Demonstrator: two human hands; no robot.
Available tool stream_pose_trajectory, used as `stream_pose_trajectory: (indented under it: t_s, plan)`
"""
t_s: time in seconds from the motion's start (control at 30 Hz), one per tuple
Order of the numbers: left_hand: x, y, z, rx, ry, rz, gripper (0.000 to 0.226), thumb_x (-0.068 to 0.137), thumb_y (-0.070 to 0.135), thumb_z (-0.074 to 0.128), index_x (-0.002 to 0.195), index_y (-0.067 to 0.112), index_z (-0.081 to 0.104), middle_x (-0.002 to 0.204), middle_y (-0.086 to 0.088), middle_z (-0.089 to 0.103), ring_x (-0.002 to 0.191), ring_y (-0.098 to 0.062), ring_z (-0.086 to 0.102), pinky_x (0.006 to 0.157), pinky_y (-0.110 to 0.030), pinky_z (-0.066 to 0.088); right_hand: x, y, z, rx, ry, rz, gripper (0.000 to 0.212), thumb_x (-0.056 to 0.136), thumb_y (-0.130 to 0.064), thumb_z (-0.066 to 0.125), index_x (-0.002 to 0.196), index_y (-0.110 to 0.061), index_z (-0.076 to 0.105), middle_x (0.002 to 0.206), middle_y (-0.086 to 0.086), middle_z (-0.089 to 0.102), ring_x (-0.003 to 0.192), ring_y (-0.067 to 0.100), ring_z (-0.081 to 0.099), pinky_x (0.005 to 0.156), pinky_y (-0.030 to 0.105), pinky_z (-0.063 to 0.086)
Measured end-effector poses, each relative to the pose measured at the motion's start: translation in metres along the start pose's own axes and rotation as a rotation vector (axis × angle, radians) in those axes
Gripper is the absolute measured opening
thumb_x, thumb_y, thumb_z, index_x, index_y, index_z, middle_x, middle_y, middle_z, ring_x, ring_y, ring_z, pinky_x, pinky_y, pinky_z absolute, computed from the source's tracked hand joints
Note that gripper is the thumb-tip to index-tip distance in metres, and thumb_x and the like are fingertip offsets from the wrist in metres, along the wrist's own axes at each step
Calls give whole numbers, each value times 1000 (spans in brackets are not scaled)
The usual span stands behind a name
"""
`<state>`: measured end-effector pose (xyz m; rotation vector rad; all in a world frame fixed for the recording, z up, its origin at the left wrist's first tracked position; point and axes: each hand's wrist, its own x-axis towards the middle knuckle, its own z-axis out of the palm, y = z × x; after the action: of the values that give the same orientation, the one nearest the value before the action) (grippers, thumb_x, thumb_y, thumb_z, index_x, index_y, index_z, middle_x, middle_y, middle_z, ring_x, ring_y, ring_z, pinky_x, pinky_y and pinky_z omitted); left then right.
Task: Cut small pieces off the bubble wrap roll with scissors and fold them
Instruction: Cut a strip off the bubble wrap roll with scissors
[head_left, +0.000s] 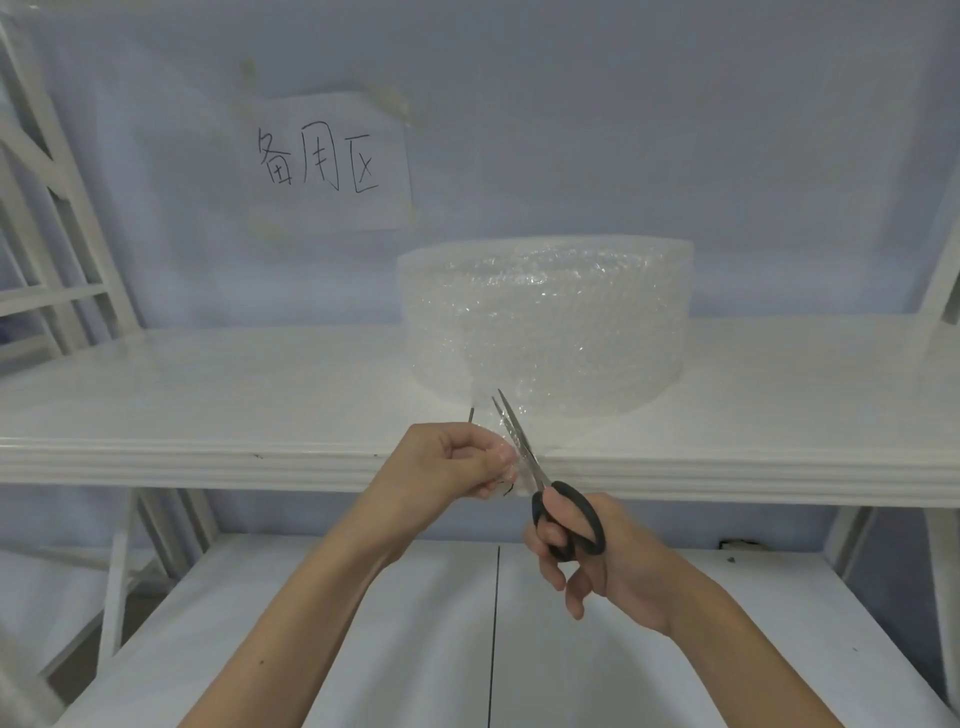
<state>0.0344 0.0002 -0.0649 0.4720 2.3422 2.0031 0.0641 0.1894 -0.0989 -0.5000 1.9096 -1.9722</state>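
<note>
A large roll of clear bubble wrap stands on the upper white shelf. Its loose end hangs forward over the shelf's front edge. My left hand pinches that loose strip of bubble wrap in front of the shelf edge. My right hand grips the black-handled scissors just to the right of it. The silver blades point up and away, slightly apart, with the strip between them near the roll's foot.
A paper sign with handwritten characters is taped to the pale back wall. White rack posts rise at the far left and right. A lower white shelf with a dark seam down its middle lies under my forearms.
</note>
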Motion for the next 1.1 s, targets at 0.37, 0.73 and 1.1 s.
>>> stream_pose_trajectory:
  t_s: [0.37,0.73,1.1]
  plan:
    - [-3,4,-1,1,-15,13,11,89,14,69,90,5,75,72,0,72,63,-4,64,70,-22,53,6,0,2,-7,19,-51,37,85,-40,57,53,-22,52,70,3,49,52,15,47,39,25,44]
    - [8,16,-2,-97,209,37,24,91,29,66,87,8,77,77,0,76,62,-5,65,64,-19,56,6,1,6,-20,61,-35,39,86,-42,64,57,-16,58,71,3,50,53,16,47,40,26,45]
    - [12,15,6,-78,255,64,15,90,18,70,81,6,73,65,1,72,55,-8,59,55,-20,53,-1,-5,6,-67,29,-42,39,85,-43,55,51,-24,57,70,2,49,55,19,48,45,29,47]
